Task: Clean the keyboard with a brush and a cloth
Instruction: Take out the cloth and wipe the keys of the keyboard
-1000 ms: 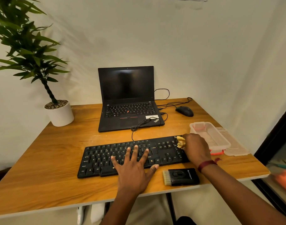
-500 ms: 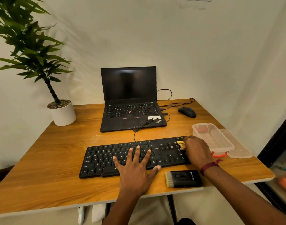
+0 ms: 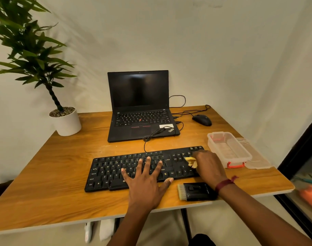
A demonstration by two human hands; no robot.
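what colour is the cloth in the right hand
Yellow; the cloth shows best in the head view, bunched under the right hand.

A wooden desk (image 3: pixel 50 176) with a pale edge fills the scene, pushed into a corner of plain off-white walls (image 3: pixel 213 55). Leaf shadows fall across the left wall. On the right, a dark door frame (image 3: pixel 300 148) runs down to a blurred floor, and pale flooring (image 3: pixel 166 226) shows under the near edge.
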